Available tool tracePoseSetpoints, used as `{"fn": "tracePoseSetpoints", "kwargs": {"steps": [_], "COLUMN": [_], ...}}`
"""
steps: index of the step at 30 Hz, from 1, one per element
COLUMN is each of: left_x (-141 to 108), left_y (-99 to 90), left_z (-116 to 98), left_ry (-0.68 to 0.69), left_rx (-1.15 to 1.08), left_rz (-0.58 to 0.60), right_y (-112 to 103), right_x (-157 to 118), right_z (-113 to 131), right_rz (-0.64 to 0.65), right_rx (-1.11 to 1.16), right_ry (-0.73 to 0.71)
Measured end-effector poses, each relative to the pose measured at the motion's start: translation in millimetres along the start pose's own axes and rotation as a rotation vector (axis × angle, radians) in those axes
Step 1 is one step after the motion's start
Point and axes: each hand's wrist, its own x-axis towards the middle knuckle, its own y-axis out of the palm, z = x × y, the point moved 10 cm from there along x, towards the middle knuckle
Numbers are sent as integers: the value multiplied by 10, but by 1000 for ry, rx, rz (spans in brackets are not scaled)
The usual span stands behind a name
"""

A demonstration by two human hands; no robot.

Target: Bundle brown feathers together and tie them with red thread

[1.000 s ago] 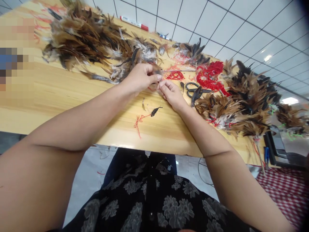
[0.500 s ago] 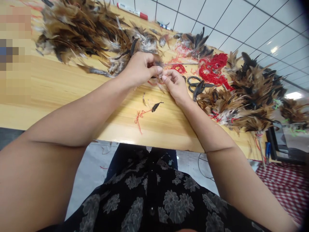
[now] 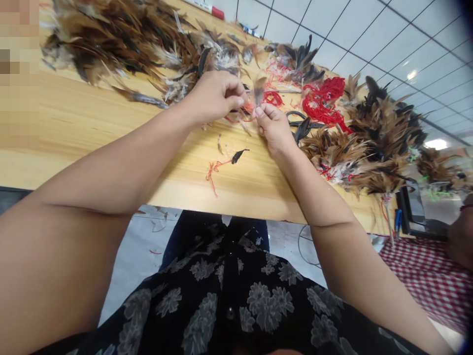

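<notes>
left hand [image 3: 214,96]: fingers pinched on small brown-grey feather [image 3: 258,88] | right hand [image 3: 271,129]: fingertips closed on the same feather's base, just above pale wooden surface [image 3: 92,128] | red thread tangle [image 3: 323,101] and black-handled scissors [image 3: 301,127] just right | loose brown feather heap [image 3: 118,34] behind left hand

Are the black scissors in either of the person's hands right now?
No, the scissors lie on the wooden table beside the right hand, which pinches a small feather with the left hand.
</notes>
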Motion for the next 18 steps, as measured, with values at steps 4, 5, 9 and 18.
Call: {"fn": "tracePoseSetpoints", "kwargs": {"steps": [4, 5, 9, 18], "left_x": [95, 111, 141, -4], "left_y": [201, 239, 323, 143], "left_z": [162, 221, 341, 38], "left_ry": [190, 199, 181, 15], "left_rx": [304, 316, 298, -58], "left_rz": [184, 204, 212, -29], "right_y": [-83, -101, -172, -264], "right_x": [88, 83, -93, -341], "right_z": [-147, -158, -98, -187], "right_rz": [22, 23, -11, -131], "right_rx": [62, 80, 115, 84], "right_ry": [63, 87, 169, 168]}}
